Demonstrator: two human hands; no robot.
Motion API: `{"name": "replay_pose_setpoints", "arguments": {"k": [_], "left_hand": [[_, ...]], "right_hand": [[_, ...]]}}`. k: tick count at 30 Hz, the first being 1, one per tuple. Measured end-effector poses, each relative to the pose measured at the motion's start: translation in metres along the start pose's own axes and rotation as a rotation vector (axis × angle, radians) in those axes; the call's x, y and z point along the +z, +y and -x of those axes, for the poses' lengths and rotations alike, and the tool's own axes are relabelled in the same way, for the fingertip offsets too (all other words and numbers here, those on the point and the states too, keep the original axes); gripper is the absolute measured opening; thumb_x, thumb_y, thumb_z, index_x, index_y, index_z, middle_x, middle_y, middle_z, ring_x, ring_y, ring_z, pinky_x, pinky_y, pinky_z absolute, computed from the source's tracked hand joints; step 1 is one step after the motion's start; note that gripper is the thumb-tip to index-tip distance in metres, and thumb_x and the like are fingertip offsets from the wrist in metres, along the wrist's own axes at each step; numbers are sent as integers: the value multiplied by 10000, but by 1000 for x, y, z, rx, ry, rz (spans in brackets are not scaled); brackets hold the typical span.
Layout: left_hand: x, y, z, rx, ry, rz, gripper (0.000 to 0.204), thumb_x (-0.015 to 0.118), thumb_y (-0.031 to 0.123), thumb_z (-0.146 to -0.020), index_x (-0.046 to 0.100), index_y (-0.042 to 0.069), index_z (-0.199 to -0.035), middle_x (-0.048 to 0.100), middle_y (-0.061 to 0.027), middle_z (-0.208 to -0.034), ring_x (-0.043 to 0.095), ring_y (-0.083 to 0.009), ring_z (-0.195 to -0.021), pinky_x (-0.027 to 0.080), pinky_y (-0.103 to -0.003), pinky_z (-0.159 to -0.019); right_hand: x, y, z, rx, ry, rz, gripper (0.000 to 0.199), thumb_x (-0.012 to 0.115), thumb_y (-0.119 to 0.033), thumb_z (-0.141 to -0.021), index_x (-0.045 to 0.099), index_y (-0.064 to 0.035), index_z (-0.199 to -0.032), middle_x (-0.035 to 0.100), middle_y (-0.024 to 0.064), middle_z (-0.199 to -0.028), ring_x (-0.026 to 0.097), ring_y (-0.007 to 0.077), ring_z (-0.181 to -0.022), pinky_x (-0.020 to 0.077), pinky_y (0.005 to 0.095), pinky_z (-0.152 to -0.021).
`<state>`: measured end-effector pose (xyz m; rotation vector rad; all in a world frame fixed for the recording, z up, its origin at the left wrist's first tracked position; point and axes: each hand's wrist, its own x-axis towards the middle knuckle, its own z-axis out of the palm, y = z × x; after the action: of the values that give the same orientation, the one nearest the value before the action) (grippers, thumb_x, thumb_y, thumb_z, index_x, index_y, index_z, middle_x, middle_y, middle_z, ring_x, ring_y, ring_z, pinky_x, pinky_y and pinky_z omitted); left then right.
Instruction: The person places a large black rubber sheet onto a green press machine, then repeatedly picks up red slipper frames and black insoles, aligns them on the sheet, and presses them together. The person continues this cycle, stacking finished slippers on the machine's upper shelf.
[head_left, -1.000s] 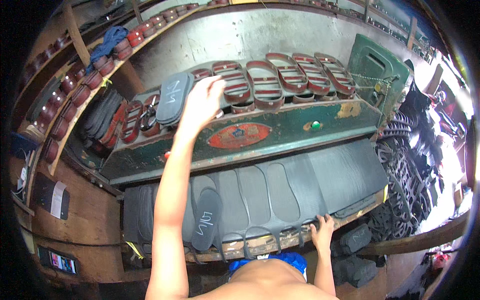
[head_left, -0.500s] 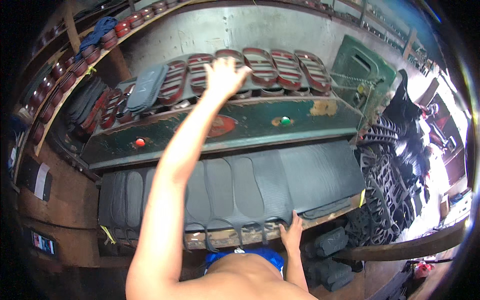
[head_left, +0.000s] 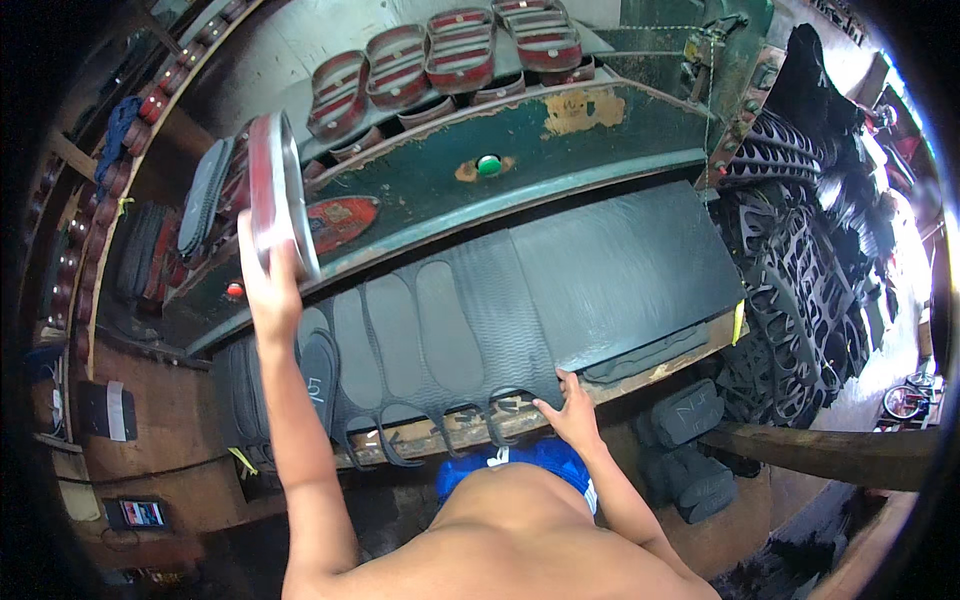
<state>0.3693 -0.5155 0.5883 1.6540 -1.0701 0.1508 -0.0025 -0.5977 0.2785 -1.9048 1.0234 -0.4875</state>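
Head view: left hand [head_left: 268, 290] grips red sole die [head_left: 280, 195]; right hand [head_left: 572, 412] spread on rubber sheet [head_left: 560, 290] edge.

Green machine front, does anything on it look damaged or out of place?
Yes. The green machine panel has a patch of paint flaked off to bare tan near its top edge. Also, the left hand holds one red sole-shaped die tilted on edge, out of the row above.

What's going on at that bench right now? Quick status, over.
Left hand grips a red-faced sole-shaped cutting die, lifted. Right hand rests on the dark rubber sheet at the bench edge. Nothing between them.
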Motion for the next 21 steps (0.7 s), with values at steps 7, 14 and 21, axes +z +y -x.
{"name": "replay_pose_setpoints", "arguments": {"k": [7,14,21], "left_hand": [[103,28,156,-38,-511,-137,597,883,386,-717,579,-1,-1056,552,-134,-880,609,-300,-762,511,-397,-690],[189,-40,196,111,-710,-245,550,866,376,-744,588,2,-1036,603,-177,-944,644,-390,-853,535,-458,-756],[198,-42,204,28,-745,-294,744,875,353,-731,572,0,-1312,575,-198,-1217,573,-366,-1159,466,-459,-1009]], "right_hand": [[-15,16,-13,-3,-189,-257,545,719,-93,-934,456,2,-1401,623,132,-878,613,232,-757,514,359,-750],[-44,-10,-25,116,-269,-223,445,710,-44,-921,552,-4,-1336,677,112,-911,658,173,-806,528,336,-777],[-64,-26,-93,-143,-222,-98,646,748,-11,-817,541,-27,-1428,701,156,-1101,680,269,-959,535,370,-872]]}}
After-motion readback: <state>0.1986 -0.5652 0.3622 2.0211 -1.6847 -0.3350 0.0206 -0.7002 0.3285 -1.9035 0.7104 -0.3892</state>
